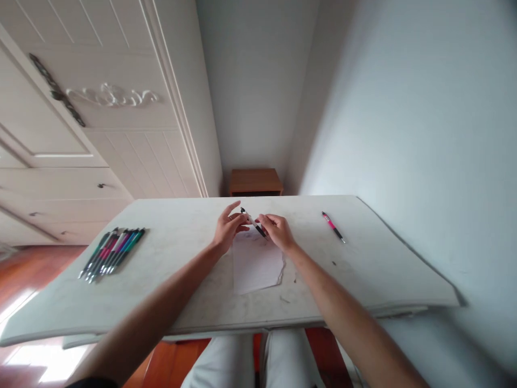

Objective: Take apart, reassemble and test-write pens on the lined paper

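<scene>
A white pen (251, 221) with a black grip and black top slants between my hands, above a sheet of paper. My left hand (231, 229) pinches it near its upper part with thumb and fingers, the index finger lifted. Close to the right side of the pen is my right hand (277, 230), its thumb and fingers pressed together; whether they touch the pen or hold something small is hidden. The white paper (257, 264) lies under the hands, with faint scribbles near its top and a torn right edge.
Several pens of mixed colours (111, 253) lie in a group at the table's left. A red and black pen (333, 227) rests on the right. Small dark bits dot the white table (194, 302). A cabinet (161, 134) stands left, a wall (424, 161) right.
</scene>
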`<state>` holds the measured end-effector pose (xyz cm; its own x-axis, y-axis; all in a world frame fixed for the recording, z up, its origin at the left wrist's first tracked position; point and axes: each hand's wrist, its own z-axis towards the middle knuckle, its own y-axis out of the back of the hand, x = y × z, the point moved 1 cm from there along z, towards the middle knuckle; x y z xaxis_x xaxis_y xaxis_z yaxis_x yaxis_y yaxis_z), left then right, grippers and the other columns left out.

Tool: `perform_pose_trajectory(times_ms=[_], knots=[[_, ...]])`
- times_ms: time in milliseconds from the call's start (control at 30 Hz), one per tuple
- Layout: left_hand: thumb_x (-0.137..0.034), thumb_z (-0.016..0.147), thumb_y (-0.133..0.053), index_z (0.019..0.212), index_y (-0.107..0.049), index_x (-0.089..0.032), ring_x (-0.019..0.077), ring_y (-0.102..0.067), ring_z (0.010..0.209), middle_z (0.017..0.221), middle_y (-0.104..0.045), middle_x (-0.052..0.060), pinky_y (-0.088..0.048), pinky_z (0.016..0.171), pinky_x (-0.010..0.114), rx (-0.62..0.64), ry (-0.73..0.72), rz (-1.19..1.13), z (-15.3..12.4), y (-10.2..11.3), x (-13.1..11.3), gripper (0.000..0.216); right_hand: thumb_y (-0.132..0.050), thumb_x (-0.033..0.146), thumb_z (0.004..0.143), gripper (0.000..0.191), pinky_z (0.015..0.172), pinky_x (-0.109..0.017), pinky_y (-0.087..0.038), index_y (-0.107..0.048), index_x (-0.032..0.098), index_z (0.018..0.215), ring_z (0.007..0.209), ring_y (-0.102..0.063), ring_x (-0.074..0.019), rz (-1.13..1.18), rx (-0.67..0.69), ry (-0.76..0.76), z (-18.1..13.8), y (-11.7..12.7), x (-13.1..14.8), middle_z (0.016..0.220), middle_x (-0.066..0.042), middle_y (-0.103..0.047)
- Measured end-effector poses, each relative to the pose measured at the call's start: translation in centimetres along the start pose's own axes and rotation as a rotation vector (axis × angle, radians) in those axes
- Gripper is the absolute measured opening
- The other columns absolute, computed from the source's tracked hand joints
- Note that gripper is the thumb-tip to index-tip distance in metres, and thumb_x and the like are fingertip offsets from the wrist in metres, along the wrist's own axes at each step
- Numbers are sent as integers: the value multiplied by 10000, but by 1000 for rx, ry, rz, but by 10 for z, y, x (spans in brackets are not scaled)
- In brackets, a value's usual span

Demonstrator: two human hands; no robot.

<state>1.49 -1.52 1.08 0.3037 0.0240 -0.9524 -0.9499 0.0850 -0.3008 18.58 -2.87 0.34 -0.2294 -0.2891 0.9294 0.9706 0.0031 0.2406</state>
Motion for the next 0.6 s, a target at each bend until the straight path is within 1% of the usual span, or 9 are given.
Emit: perform_pose_trajectory(times_ms=[67, 167, 233, 300, 367, 467, 600], knots=[[-332, 645, -792, 1255, -529, -175, 152, -699, 703, 827, -695, 11, -568, 601, 245, 7, -3, -10, 0, 0, 0, 683, -512, 627, 859, 520, 537, -238, -388, -725, 154, 829, 558, -505, -134, 41, -19, -18, 1, 2, -2, 590, 0, -558], [-343, 634, -803, 1118, -582, -167, 165, -710, 723, 844, -707, 25, -567, 590, 237, -18, -6, -10, 0, 7, -6, 560, -528, 625, 856, 513, 544, -238, -404, -727, 153, 829, 574, -520, -133, 63, -40, -25, 3, 5, -3, 610, -10, -579], [-353, 620, -818, 1010, -582, -169, 178, -718, 740, 826, -713, 28, -556, 580, 228, -59, 4, -2, 0, 13, -9, 492, -533, 627, 851, 507, 549, -239, -415, -723, 157, 823, 588, -531, -136, 71, -42, -38, 4, 6, -3, 623, -15, -589], [-374, 599, -835, 947, -571, -170, 186, -722, 729, 797, -714, 28, -534, 554, 214, -109, 24, 15, 1, 17, -9, 482, -533, 634, 847, 502, 558, -241, -427, -708, 164, 813, 594, -537, -138, 73, -36, -49, 5, 7, -4, 632, -15, -596], [-406, 583, -848, 935, -572, -169, 189, -721, 701, 775, -712, 26, -505, 518, 202, -137, 34, 45, 2, 18, -8, 506, -527, 646, 842, 500, 557, -243, -432, -677, 172, 787, 578, -529, -135, 65, -41, -60, 5, 7, -5, 627, -10, -595], [-463, 588, -845, 926, -577, -166, 198, -721, 685, 790, -721, 42, -468, 486, 197, -121, 14, 90, 2, 17, -6, 524, -514, 665, 837, 498, 544, -242, -428, -606, 188, 726, 553, -514, -132, 32, -75, -85, 6, 9, -9, 613, -4, -589], [-512, 602, -832, 847, -551, -163, 193, -713, 655, 808, -736, 71, -442, 469, 202, -93, -3, 121, 0, 15, -5, 510, -492, 656, 857, 507, 554, -239, -413, -532, 198, 644, 569, -516, -132, -28, -143, -54, 6, 12, -10, 599, -3, -562]])
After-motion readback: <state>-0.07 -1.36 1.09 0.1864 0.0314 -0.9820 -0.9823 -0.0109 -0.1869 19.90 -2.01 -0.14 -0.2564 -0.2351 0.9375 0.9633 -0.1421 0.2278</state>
